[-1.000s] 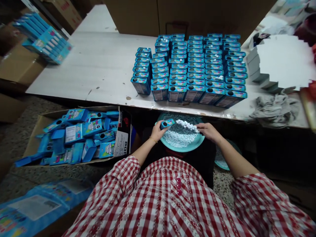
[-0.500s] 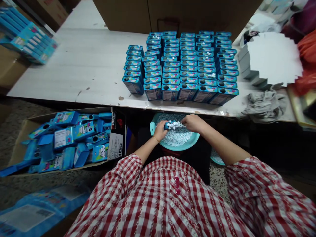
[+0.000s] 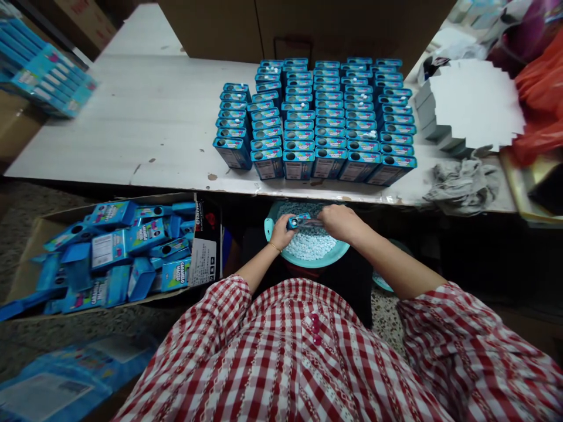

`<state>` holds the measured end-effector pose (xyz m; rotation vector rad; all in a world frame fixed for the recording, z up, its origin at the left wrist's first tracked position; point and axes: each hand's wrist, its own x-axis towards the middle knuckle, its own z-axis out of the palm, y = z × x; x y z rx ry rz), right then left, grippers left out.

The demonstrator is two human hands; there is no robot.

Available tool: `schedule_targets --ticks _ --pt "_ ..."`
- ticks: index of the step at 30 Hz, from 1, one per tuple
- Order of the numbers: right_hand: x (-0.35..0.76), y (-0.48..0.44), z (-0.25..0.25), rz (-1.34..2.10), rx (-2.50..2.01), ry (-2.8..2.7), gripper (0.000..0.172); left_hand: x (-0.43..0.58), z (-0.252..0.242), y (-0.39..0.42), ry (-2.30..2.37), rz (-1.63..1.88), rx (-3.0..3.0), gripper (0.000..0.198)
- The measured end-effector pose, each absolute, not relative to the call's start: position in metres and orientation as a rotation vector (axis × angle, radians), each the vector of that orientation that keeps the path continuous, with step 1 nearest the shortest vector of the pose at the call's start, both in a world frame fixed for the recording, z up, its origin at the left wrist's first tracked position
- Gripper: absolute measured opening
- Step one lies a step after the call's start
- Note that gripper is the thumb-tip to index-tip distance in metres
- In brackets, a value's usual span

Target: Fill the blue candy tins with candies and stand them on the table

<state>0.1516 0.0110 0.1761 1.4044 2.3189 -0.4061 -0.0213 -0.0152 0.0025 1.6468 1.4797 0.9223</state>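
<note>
My left hand (image 3: 282, 233) is closed around a small blue candy box (image 3: 296, 221), its round opening facing up over the basin. In my right hand (image 3: 339, 223) is the handle end of a small greyish scoop (image 3: 314, 223), whose front end reaches to the box's top. Below both hands sits a turquoise basin (image 3: 331, 262), filled with small white candies (image 3: 308, 245). My fingers partly cover the box and the scoop's handle.
Rows of upright blue boxes (image 3: 329, 153) stand on the white table (image 3: 145, 117), some with white candies on top. At left, a carton (image 3: 206, 258) holds more blue boxes. White stacked boxes (image 3: 477, 102) and a grey cloth (image 3: 466, 184) lie at right.
The white candies heaped between my hands are gone from the scoop and box top, so the box's opening and the scoop now show. The whole view has shifted slightly.
</note>
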Motion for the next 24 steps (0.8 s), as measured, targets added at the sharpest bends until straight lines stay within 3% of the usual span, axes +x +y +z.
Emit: schedule_targets --ticks 4,8,14,24 --pt "0.193 0.010 0.157 -0.485 1.491 2.441 0.036 -0.035 0.012 -0.022 1.540 1.020 1.529 0.036" --pt "0.219 0.007 0.091 -0.588 1.643 2.327 0.036 -0.055 0.017 -0.034 1.613 1.132 1.344 0.038" --pt "0.165 -0.018 0.001 -0.718 1.644 2.221 0.034 -0.062 0.008 -0.039 1.660 1.273 1.125 0.045" --pt "0.174 -0.007 -0.024 -1.159 1.720 2.215 0.032 -0.063 0.016 -0.035 1.611 1.254 1.141 0.046"
